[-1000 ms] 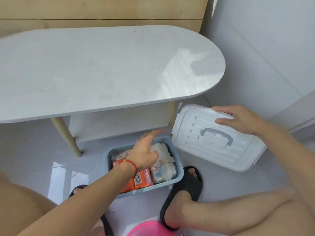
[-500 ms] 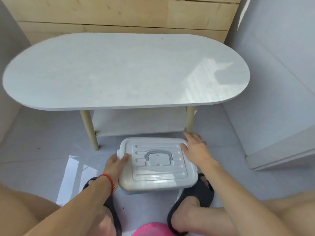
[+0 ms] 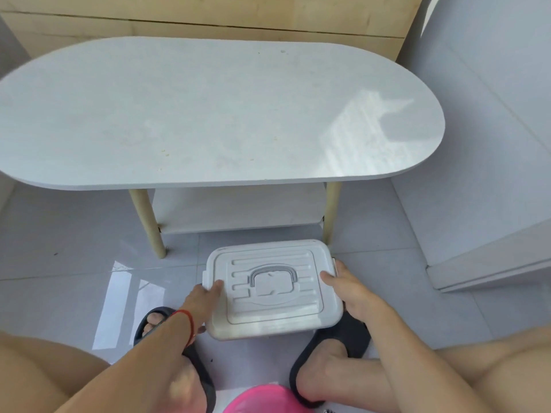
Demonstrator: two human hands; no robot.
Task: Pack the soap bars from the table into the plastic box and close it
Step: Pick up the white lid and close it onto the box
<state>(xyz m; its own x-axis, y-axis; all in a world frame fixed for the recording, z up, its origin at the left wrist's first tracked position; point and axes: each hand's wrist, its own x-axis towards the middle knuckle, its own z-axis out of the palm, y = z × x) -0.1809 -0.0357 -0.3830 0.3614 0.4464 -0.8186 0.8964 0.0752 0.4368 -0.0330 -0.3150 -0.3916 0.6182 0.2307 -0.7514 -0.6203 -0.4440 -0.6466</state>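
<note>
Flanking the lidded plastic box, left hand and right hand, thumbs atop.

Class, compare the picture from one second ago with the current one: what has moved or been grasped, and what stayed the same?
The lid, then held up at the right by the right hand, now lies flat on the box, hiding the soap bars. The left hand left the box's inside and now presses the lid's left edge; the right hand grips its right edge. The table remains bare.
</note>
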